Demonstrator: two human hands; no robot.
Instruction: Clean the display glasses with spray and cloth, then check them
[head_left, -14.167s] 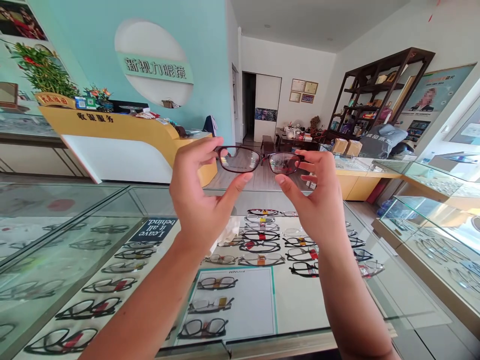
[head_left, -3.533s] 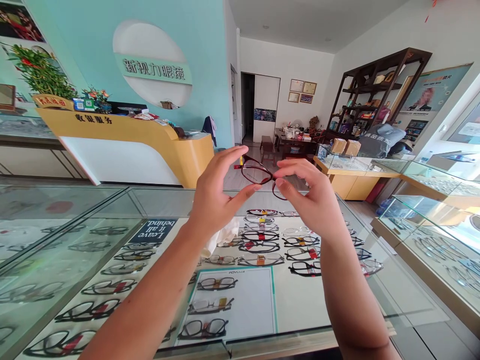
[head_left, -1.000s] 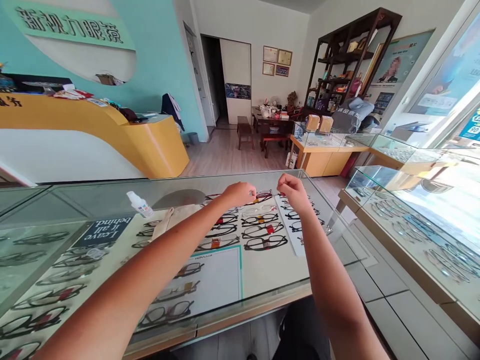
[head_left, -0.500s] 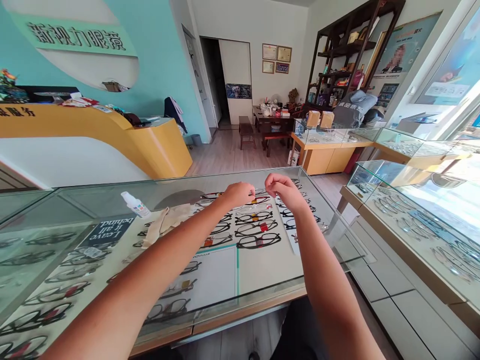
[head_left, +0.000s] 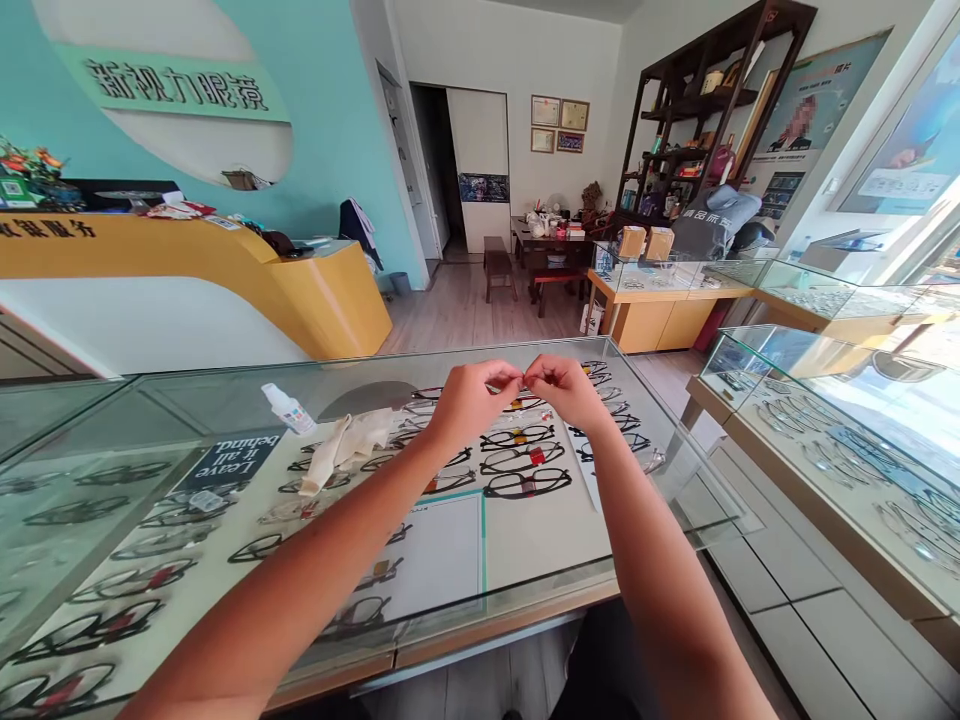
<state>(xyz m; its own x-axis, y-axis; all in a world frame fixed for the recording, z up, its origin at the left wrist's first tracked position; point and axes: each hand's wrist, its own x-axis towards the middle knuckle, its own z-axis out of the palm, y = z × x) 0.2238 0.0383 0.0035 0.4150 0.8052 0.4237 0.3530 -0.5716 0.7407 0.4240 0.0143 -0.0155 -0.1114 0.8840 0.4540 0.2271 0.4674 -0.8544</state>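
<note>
My left hand (head_left: 474, 398) is over the far part of the glass display case (head_left: 547, 560), with thumb and fingers pinched together. Facing it, my right hand (head_left: 564, 388) is pinched in the same way, and the fingertips of both nearly meet. Whatever they hold, if anything, is too small or too hidden to make out. Below and around the hands, rows of eyeglasses (head_left: 527, 484) lie in the case, several with red or amber labels on the lenses. A beige cloth (head_left: 349, 448) is crumpled to the left, near a small white bottle (head_left: 288, 408).
A dark printed card (head_left: 229, 462) lies at the left of the case. A second glass case (head_left: 825, 420) with eyeglasses runs along the right. Beyond stand a yellow counter (head_left: 337, 300), a wooden bench (head_left: 496, 262) and a dark shelf unit (head_left: 686, 120).
My hands have come together, closing the gap between their fingertips. The left hand has turned so its thumb and fingers show. The whole view has shifted slightly.
</note>
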